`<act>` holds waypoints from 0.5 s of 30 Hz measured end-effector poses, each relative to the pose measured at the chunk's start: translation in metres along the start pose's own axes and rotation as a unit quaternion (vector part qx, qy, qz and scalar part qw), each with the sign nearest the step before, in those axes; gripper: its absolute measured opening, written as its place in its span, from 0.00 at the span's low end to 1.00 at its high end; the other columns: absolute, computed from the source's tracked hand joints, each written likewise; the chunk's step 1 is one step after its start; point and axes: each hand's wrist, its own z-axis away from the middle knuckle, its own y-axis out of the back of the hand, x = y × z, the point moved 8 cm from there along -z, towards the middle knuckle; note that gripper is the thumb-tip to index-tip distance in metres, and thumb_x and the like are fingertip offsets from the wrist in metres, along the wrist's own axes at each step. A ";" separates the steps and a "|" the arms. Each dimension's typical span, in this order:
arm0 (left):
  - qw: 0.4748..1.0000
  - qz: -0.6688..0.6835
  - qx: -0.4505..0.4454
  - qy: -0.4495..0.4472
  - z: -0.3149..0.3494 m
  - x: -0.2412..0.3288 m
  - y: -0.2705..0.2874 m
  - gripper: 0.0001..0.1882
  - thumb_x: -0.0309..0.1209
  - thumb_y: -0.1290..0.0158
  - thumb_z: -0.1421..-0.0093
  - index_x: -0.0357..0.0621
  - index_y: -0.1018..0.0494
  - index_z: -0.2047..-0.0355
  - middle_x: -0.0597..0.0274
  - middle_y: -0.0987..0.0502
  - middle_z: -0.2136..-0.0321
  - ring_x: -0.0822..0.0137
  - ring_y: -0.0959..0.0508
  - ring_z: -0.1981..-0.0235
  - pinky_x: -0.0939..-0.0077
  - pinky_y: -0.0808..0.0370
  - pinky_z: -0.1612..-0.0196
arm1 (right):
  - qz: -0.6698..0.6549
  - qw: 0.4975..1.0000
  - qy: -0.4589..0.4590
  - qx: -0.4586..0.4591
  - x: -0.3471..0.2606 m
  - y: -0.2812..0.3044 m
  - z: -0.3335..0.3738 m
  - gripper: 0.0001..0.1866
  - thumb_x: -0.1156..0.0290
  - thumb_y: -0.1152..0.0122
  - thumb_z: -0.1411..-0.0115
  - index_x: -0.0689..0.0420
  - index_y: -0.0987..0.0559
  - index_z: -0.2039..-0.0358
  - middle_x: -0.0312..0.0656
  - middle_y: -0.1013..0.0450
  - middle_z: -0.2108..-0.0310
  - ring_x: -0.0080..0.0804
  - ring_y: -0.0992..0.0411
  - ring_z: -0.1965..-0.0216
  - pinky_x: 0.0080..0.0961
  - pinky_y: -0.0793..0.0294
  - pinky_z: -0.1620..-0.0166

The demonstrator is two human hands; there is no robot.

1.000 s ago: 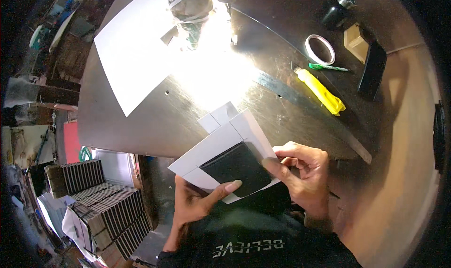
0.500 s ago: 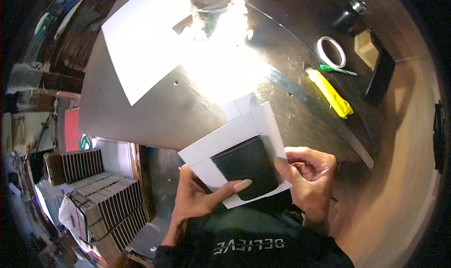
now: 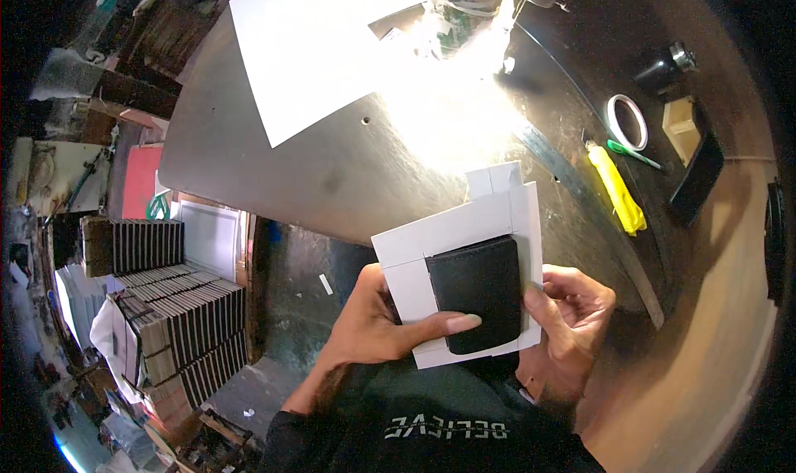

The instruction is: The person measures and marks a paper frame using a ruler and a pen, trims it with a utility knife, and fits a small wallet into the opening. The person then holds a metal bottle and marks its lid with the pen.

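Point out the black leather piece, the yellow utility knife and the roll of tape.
black leather piece (image 3: 477,295), head view, middle of its face
yellow utility knife (image 3: 618,189), head view, middle of its handle
roll of tape (image 3: 616,132), head view, near rim of ring

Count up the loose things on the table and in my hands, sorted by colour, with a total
White: 3, the card piece in the hands, the paper sheet, the tape roll
Black: 3, the leather piece, the flat case, the small bottle
Yellow: 1, the utility knife
Green: 1, the pen
Total: 8

Harsh glare on the dark table (image 3: 332,183), fisheye-bent, dim edges.
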 end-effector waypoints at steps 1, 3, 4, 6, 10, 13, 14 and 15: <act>0.999 0.015 0.009 -0.044 0.003 0.002 0.002 0.23 0.24 0.35 0.44 0.34 0.26 0.48 0.59 0.18 0.58 0.71 0.21 0.57 0.72 0.23 0.53 | 0.000 1.000 0.000 0.000 0.001 -0.001 0.001 0.11 0.80 0.33 0.39 0.68 0.19 0.56 0.46 0.19 0.66 0.25 0.22 0.65 0.21 0.23 0.59; 0.996 0.032 0.018 -0.087 0.004 -0.002 0.005 0.16 0.31 0.38 0.37 0.35 0.23 0.52 0.63 0.18 0.62 0.78 0.22 0.61 0.78 0.25 0.57 | 0.018 0.999 0.030 0.025 0.000 -0.001 0.002 0.11 0.80 0.33 0.39 0.69 0.20 0.57 0.46 0.19 0.67 0.25 0.22 0.66 0.20 0.23 0.60; 0.994 0.071 0.065 -0.055 0.002 -0.014 0.014 0.16 0.38 0.42 0.34 0.37 0.23 0.54 0.66 0.20 0.65 0.78 0.24 0.62 0.80 0.28 0.57 | 0.019 0.999 0.029 0.025 0.000 -0.002 0.002 0.11 0.80 0.33 0.39 0.69 0.20 0.57 0.46 0.19 0.67 0.25 0.22 0.66 0.20 0.23 0.60; 0.987 0.113 0.114 -0.019 0.003 -0.024 0.021 0.20 0.45 0.46 0.30 0.38 0.22 0.56 0.70 0.22 0.67 0.79 0.27 0.64 0.81 0.31 0.58 | 0.045 0.997 0.048 0.028 -0.003 -0.001 0.003 0.11 0.80 0.33 0.39 0.69 0.20 0.56 0.46 0.19 0.67 0.24 0.22 0.65 0.20 0.23 0.60; 0.964 0.026 0.245 0.096 0.007 -0.019 0.025 0.32 0.57 0.49 0.32 0.35 0.26 0.54 0.62 0.26 0.59 0.73 0.30 0.55 0.75 0.34 0.49 | 0.037 0.999 -0.002 0.026 -0.001 -0.007 -0.005 0.11 0.79 0.33 0.39 0.69 0.20 0.56 0.46 0.19 0.66 0.24 0.22 0.65 0.20 0.23 0.60; 0.960 0.025 0.256 0.108 0.006 -0.031 0.036 0.35 0.58 0.48 0.33 0.33 0.29 0.49 0.59 0.26 0.55 0.69 0.30 0.51 0.74 0.35 0.44 | 0.036 0.999 -0.010 0.017 -0.001 -0.011 -0.007 0.12 0.78 0.34 0.38 0.69 0.19 0.56 0.45 0.19 0.65 0.23 0.22 0.64 0.20 0.23 0.58; 0.964 0.033 0.244 0.100 0.005 -0.039 0.038 0.35 0.58 0.48 0.34 0.34 0.29 0.48 0.58 0.26 0.54 0.68 0.30 0.49 0.74 0.36 0.43 | 0.038 0.999 -0.013 0.014 -0.002 -0.012 -0.005 0.12 0.78 0.34 0.38 0.69 0.19 0.56 0.45 0.19 0.65 0.23 0.22 0.64 0.20 0.23 0.58; 0.969 0.038 0.227 0.090 0.002 -0.041 0.038 0.35 0.58 0.47 0.34 0.34 0.30 0.46 0.57 0.26 0.53 0.67 0.29 0.48 0.73 0.37 0.41 | 0.038 0.999 -0.011 0.017 -0.002 -0.011 -0.006 0.12 0.78 0.34 0.39 0.68 0.19 0.55 0.45 0.19 0.65 0.23 0.22 0.64 0.20 0.23 0.59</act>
